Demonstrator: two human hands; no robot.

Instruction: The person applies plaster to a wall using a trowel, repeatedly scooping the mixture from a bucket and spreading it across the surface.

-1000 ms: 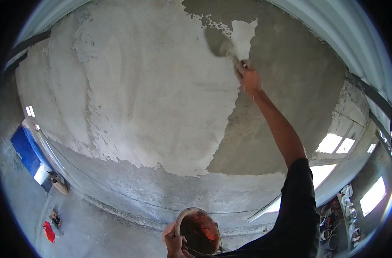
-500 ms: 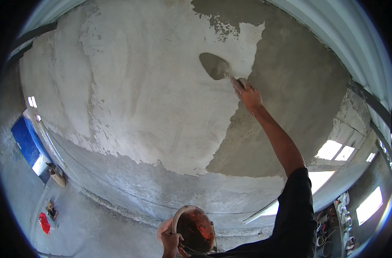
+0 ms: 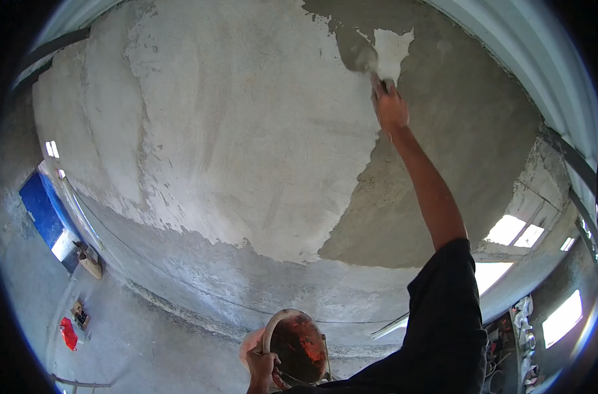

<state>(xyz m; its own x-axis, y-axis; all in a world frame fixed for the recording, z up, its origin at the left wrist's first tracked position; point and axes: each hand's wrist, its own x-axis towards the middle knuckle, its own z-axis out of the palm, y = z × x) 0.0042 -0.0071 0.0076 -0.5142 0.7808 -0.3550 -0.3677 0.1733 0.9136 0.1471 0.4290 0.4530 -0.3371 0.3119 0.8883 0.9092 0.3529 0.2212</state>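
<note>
My right hand point(image 3: 391, 108) is closed around the handle of a trowel point(image 3: 358, 54), raised high against the wall. The trowel's blade lies at the edge of the dark wet plaster point(image 3: 456, 125), beside a pale dry patch point(image 3: 392, 49). To the left spreads the pale, dry wall surface point(image 3: 246, 131). Low in the view, my left hand point(image 3: 262, 365) grips the rim of a reddish bucket point(image 3: 253, 338), which is tilted and has grey and red smears inside.
A blue door point(image 3: 41, 207) stands at the far left, with a sack point(image 3: 88, 262) near it. A red item point(image 3: 68, 333) lies on the floor. Shelves with assorted objects point(image 3: 525, 335) are at the lower right, near a bright window point(image 3: 563, 318). Corrugated roofing point(image 3: 542, 59) curves overhead.
My right hand and the trowel have moved up and to the right along the wall. Dark plaster now covers more of the pale area near the top. My left hand still holds the bucket.
</note>
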